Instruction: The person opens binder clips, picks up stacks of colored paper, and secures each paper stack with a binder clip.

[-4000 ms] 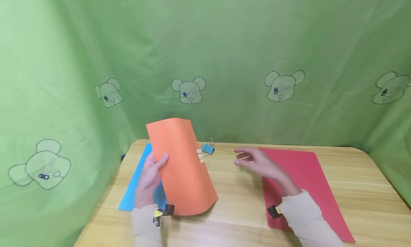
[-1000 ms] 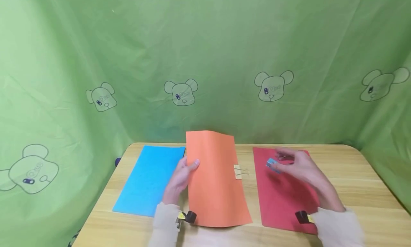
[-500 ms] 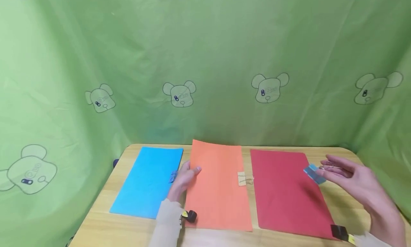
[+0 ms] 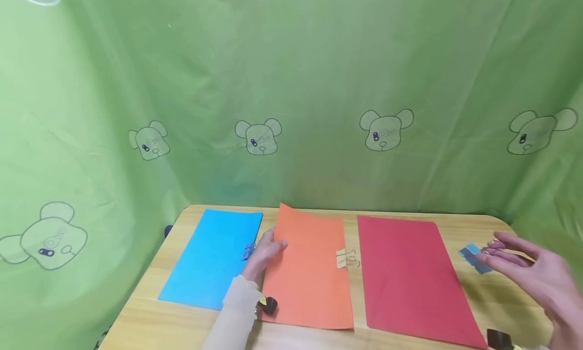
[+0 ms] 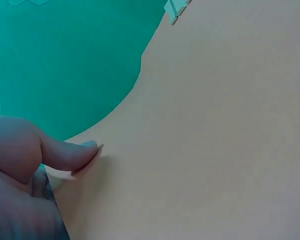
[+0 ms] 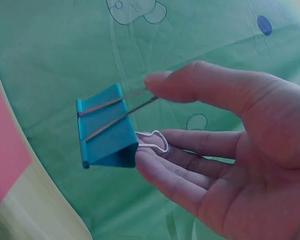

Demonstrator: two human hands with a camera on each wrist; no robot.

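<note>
My left hand (image 4: 266, 251) pinches the left edge of an orange paper stack (image 4: 309, 274), thumb on top. A cream binder clip (image 4: 341, 259) sits on the stack's right edge, its wire handles pointing right. My right hand (image 4: 533, 274) holds a light-blue binder clip (image 6: 107, 130) by its wire handles, thumb on one handle and fingers on the other. That clip is right of the red paper stack (image 4: 414, 279), apart from it. To the left lies a blue paper stack (image 4: 211, 259) with a dark-blue binder clip (image 4: 248, 251) on its right edge.
The wooden table (image 4: 141, 309) carries the three paper stacks side by side. A green curtain (image 4: 314, 173) printed with bear heads hangs behind and around it.
My right hand took the light-blue clip from the back of the table and carried it right, past the red stack. My left hand moved the orange stack right and lowered it between the others.
</note>
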